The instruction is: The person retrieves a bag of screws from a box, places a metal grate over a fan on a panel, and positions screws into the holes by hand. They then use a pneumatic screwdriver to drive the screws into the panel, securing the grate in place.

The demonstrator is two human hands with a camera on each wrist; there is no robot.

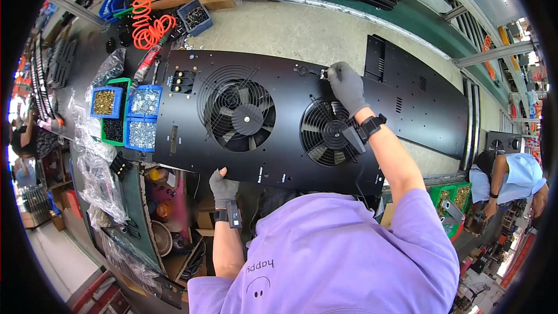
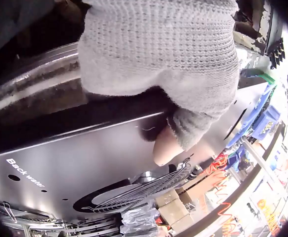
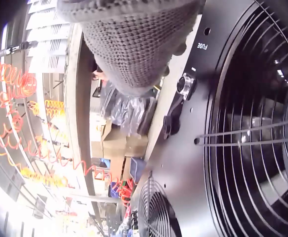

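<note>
A black metal panel (image 1: 286, 110) with two round fan openings lies across the bench in front of me. At its near edge my left hand (image 1: 224, 189), in a grey glove, grips the panel, its bare thumb tip (image 2: 167, 148) on top and the fingers hidden below. My gloved right hand (image 1: 347, 86) is at the far edge, beside a small metal connector (image 3: 185, 86) set in the panel; its fingertips are mostly hidden. One wire fan guard (image 1: 224, 96) sits off-centre over the left fan (image 1: 247, 119). Another guarded fan (image 1: 332, 135) is beneath my right wrist.
Blue bins (image 1: 144, 102) of small hardware stand off the panel's left end, near a red-handled power tool (image 1: 149, 61) on a coiled orange hose (image 1: 141, 11). A second black panel (image 1: 421, 102) lies at the right. Another person (image 1: 505, 177) works at far right.
</note>
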